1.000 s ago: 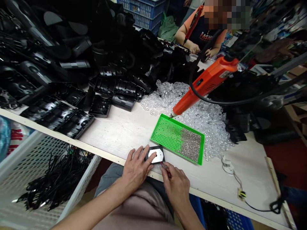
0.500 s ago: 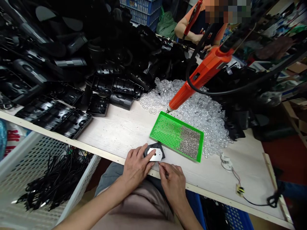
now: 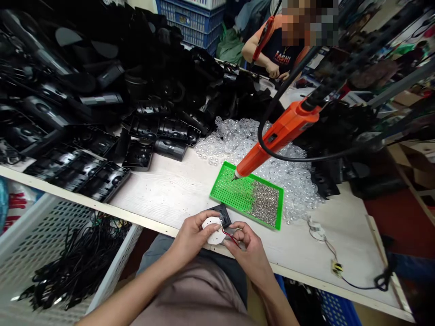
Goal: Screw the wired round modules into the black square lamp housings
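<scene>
My left hand [image 3: 188, 239] pinches a white octagonal board [image 3: 214, 236] at the table's front edge, thumb on its face. Thin red and dark wires [image 3: 232, 236] run from the board's right side. My right hand [image 3: 250, 248] has its thumb and fingers closed on these wires. A black square plastic part [image 3: 223, 214] lies on the table just behind the board, partly covered by it and by my left fingers. Beyond it is a green perforated tray [image 3: 231, 206] with many small screws [image 3: 265, 203]. An orange electric screwdriver [image 3: 275, 138] hangs with its tip over the tray.
Clear plastic lens pieces [image 3: 299, 176] are heaped behind the tray. Black plastic housings [image 3: 88, 170] pile up at left and back. A small wired circuit part [image 3: 337, 267] lies at right. A white crate [image 3: 115, 262] holds black cables. A co-worker [image 3: 272, 59] sits across the table.
The white board has lifted off the black part and tilted up in my left hand. My right hand has risen with the wires, now visible. The hanging screwdriver sits lower in view, over the tray.
</scene>
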A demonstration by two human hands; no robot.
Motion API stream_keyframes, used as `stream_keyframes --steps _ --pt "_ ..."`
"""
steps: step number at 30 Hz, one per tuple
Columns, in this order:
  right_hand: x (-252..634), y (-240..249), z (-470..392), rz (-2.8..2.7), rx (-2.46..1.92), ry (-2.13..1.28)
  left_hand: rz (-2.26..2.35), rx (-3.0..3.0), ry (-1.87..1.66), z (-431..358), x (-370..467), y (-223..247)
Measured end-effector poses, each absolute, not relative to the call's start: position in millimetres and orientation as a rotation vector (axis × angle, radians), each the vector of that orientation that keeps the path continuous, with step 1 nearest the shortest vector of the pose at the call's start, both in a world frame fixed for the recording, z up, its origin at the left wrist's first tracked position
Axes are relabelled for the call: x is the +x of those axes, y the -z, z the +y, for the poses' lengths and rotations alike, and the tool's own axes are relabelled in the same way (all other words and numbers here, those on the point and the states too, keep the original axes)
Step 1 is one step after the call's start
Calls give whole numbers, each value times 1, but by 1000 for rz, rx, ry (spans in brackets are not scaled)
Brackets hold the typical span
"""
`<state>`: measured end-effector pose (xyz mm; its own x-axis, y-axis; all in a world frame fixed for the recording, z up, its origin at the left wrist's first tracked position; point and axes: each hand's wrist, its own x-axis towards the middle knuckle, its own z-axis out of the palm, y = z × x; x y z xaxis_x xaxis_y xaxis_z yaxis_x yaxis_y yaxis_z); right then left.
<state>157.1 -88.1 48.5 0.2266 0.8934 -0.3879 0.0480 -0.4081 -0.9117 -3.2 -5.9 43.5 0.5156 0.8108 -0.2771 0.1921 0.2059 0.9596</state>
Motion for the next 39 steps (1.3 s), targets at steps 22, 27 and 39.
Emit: stream_keyframes --steps 22,27,39 --pt "161 -48 -86 -890 -1565 -1390 974 2087 -747 -22 -7 -42" --pt "159 -48 -84 -930 -1671 -1248 971 1383 -553 -15 -3 -48" --pt "156 -45 -92 -1019 -1717 -1199 1029 1612 -471 -22 -13 -47"
